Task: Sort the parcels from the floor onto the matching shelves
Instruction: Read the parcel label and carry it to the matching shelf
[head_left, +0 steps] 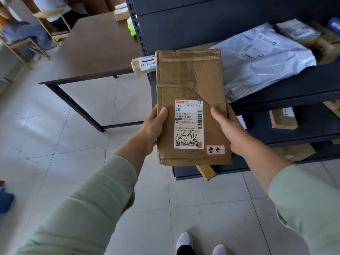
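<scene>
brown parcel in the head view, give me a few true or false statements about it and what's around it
1. Both hands hold the brown parcel: left hand, right hand. True.
2. The parcel lies on the floor. False: it is held up in front of the shelves.
3. A white shipping label faces the camera. True.
4. The grey plastic mailer is on the brown table. False: it lies on a shelf.
5. A red-bordered sticker sits near the parcel's lower right corner. True.

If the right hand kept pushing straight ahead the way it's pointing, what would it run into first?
Probably the grey mailer bag on the dark shelf. The right hand grips the brown parcel and points up toward that shelf; the parcel's far end would likely arrive first. Depth is hard to judge from one view.
</scene>
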